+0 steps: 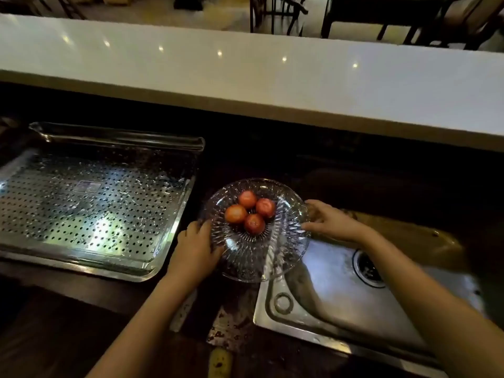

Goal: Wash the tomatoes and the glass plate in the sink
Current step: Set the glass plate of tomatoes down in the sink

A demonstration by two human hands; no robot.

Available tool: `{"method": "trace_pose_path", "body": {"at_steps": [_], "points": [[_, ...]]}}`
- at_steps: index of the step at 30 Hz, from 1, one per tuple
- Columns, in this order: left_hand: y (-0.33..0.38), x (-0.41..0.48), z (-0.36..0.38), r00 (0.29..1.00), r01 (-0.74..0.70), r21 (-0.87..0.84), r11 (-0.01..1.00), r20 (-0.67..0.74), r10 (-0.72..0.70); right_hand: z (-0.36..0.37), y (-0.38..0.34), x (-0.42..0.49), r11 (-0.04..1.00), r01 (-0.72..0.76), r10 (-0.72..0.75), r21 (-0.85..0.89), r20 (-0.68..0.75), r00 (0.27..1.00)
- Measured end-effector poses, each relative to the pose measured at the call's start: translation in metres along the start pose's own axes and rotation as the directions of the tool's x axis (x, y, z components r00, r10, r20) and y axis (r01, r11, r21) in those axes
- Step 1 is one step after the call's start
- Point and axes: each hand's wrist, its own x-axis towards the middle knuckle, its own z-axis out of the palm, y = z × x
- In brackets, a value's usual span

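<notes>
**Glass plate of tomatoes held by both hands at the sink's left edge**

A long white counter [245, 77] runs across the far side, raised above the dark worktop [68, 317] below it. On the left part of the worktop lies a perforated steel tray [81, 208], wet and shining, with its far rim turned up. At the right end a stainless steel sink [327, 282] is sunk into the worktop, its basin wet.

The glass plate [261, 255], cut with a ray pattern, sits between the tray and the sink. Its right part overhangs the sink's far-left corner. Whether it rests on the worktop or is lifted off it cannot be told.

The left hand [195, 246] grips the plate's near-left rim, fingers curled over the edge. The right hand [330, 219] holds the right rim with fingers spread, the thumb toward the near side and the fingertips on the glass.

A cleaver [229, 331] lies at the near edge of the worktop, just left of the sink, its blade speckled with dark red and its yellow handle [220, 362] pointing to the near side.

Four red tomatoes [236, 214] sit clustered and touching on the far half of the plate. The round drain strainer [368, 268] lies in the sink floor, right of the plate.
</notes>
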Motion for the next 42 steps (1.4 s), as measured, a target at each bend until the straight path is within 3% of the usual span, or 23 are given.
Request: {"method": "trace_pose_path", "body": {"at_steps": [6, 9, 12, 23, 32, 42], "points": [[-0.001, -0.001, 0.022, 0.994, 0.107, -0.128, 0.986, -0.019, -0.111, 0.034, 0.008, 0.012, 0.988, 0.011, 0.016, 0.155, -0.170, 0.985], [0.000, 0.002, 0.026, 0.983, 0.145, -0.215, 0.966, -0.081, -0.165, 0.050, 0.010, 0.016, 0.978, 0.011, 0.060, 0.211, -0.330, 0.942], [0.001, 0.005, 0.032, 0.974, 0.161, -0.261, 0.952, -0.114, -0.196, 0.064, 0.009, 0.017, 0.948, 0.104, 0.041, 0.300, -0.440, 0.897], [0.023, -0.005, 0.024, 0.952, 0.131, -0.382, 0.915, -0.211, -0.224, 0.055, 0.019, -0.014, 0.865, 0.213, 0.077, 0.455, -0.540, 0.838], [0.080, -0.010, -0.010, 0.974, 0.021, -0.497, 0.867, -0.184, -0.129, -0.007, 0.028, -0.087, 0.855, 0.260, 0.090, 0.449, -0.622, 0.778], [0.170, 0.024, -0.010, 0.990, -0.058, -0.558, 0.828, 0.074, 0.120, -0.058, 0.079, -0.160, 0.846, 0.223, 0.254, 0.484, -0.733, 0.631]]}}
